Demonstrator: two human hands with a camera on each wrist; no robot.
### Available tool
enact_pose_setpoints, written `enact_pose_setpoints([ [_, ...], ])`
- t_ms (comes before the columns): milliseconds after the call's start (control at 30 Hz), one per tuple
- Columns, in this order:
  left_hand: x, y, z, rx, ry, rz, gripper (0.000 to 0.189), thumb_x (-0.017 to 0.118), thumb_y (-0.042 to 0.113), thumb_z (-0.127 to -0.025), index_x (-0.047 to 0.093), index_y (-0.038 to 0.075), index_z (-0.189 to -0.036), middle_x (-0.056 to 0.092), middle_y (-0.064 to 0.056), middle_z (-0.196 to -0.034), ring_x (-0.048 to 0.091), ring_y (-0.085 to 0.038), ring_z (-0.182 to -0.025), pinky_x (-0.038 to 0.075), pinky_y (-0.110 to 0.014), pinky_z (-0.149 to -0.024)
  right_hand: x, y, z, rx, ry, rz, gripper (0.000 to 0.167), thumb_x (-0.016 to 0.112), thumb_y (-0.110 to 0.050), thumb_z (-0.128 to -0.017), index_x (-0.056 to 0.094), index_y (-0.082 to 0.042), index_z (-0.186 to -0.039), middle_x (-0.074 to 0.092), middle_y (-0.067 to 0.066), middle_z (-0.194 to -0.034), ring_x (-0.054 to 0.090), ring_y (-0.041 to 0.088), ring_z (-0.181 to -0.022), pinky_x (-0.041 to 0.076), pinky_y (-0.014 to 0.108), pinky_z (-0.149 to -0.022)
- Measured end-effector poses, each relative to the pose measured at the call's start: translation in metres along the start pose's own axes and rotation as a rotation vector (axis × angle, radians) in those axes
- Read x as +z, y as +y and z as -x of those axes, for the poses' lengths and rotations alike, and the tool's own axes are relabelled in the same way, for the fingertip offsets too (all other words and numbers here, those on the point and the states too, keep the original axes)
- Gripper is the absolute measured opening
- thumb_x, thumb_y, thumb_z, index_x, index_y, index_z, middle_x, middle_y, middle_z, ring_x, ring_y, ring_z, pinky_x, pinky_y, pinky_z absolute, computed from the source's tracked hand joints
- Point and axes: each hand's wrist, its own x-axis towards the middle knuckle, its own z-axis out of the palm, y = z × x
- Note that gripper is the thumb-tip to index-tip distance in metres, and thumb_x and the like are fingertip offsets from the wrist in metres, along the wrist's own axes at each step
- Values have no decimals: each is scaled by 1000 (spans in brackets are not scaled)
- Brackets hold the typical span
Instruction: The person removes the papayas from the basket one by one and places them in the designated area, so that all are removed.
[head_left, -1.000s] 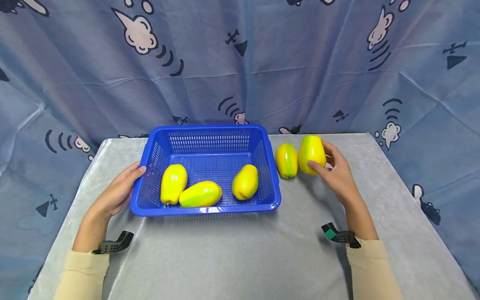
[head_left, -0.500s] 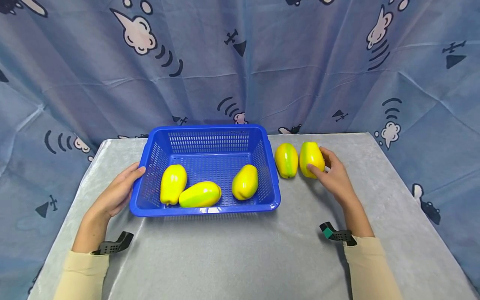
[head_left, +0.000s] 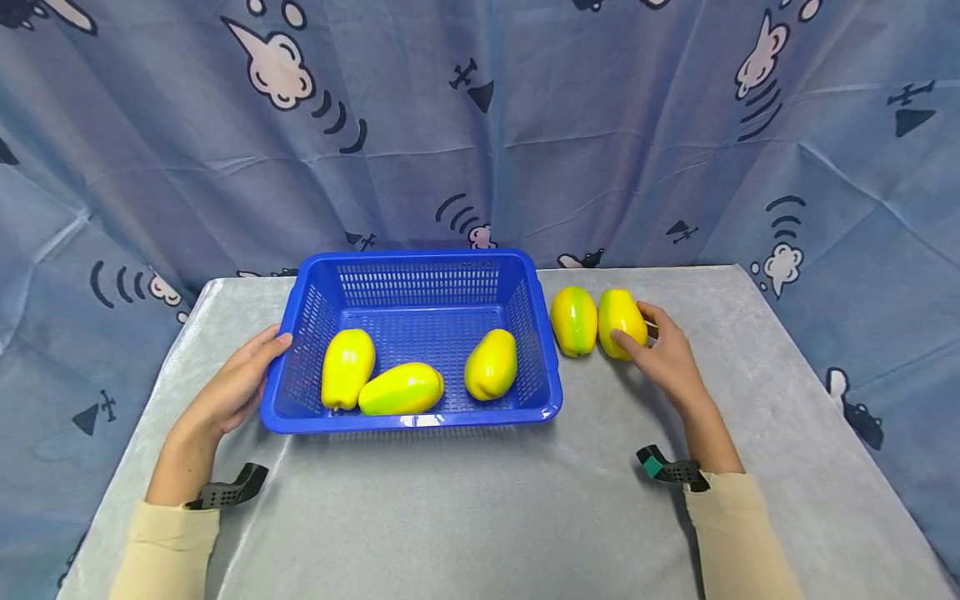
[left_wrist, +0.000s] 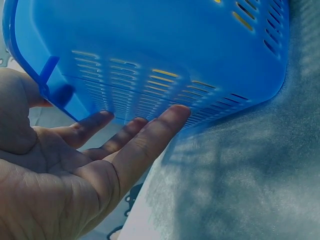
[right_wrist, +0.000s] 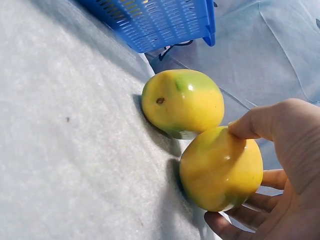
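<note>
In the head view my right hand [head_left: 663, 354] grips a glossy yellow-green papaya [head_left: 619, 321] at the table's back right, thumb on its near side and fingers round its right. A second papaya [head_left: 574, 322] lies against its left side; the right wrist view shows the held papaya [right_wrist: 220, 170] low over the cloth. My left hand [head_left: 236, 375] holds the blue plastic basket [head_left: 412, 423] by its left rim, thumb hooked over the top. Below, in the left wrist view, its fingers [left_wrist: 150, 142] reach along the slotted outer wall. Three papayas [head_left: 491, 365] lie inside the basket.
A grey cloth-covered table [head_left: 480, 508] carries everything. Behind it hangs a blue patterned curtain [head_left: 570, 125], close to the table's back edge. The basket's right wall stands just left of the two papayas outside it.
My right hand has lowered the papaya towards the table beside the other one, shifting slightly nearer. My left hand, the basket and the papayas in it stay in place.
</note>
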Motion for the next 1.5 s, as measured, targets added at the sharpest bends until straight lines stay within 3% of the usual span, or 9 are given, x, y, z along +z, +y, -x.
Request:
enact_pose_setpoints([
  [900,0,0,0,-18,19,-55,74,36,42,-116,6,-1,-168,63,15,-127,69,-2,-112,62,-26,-91,3,-1,2,-51,5,36,80,65,-38,-105,28,2,-164,42,33,-161,44,50,-146,37,67,-120],
  [1500,-1,0,0,-15,15,-49,74,37,41,-116,5,-1,-168,63,15,-127,69,-2,-113,62,-25,-91,5,-3,1,-33,0,50,80,60,-40,-108,22,1,-167,35,33,-165,39,51,-151,39,66,-120],
])
